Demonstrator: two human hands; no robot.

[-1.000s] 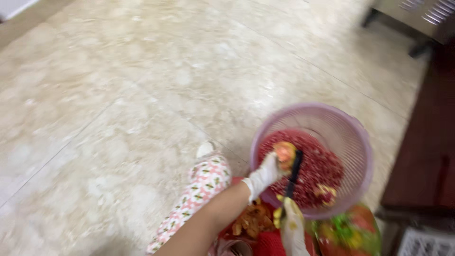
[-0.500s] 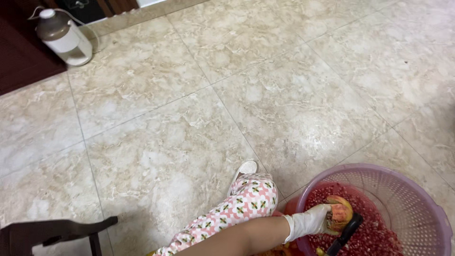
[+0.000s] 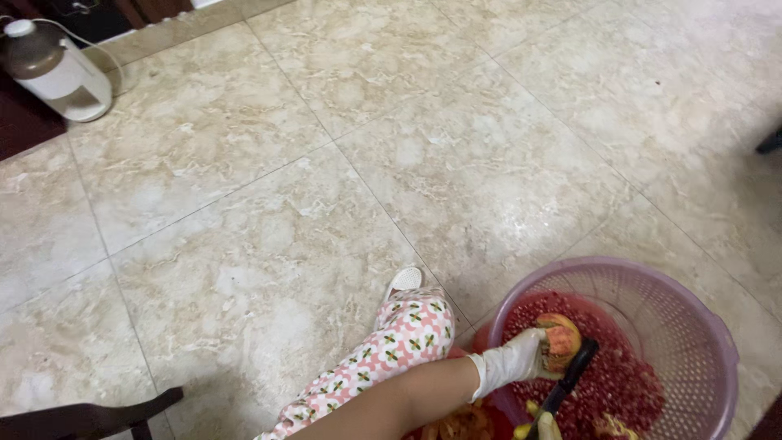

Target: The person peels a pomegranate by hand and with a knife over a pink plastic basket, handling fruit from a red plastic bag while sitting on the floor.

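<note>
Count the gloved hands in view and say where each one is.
1 for sure: the left hand, white-gloved, holds a pomegranate piece over the purple basket. The right hand is mostly cut off at the bottom edge.

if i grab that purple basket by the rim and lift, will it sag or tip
The purple basket has thin perforated plastic walls, so the rim would likely flex somewhat. It holds a deep layer of red pomegranate seeds, so it probably feels heavy for its size. A one-sided lift might tilt it and shift the seeds.

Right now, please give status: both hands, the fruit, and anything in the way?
Left hand, gloved, grips pomegranate piece over purple basket of red seeds. Right hand at frame edge, holding dark utensil. Nothing blocking.
</note>
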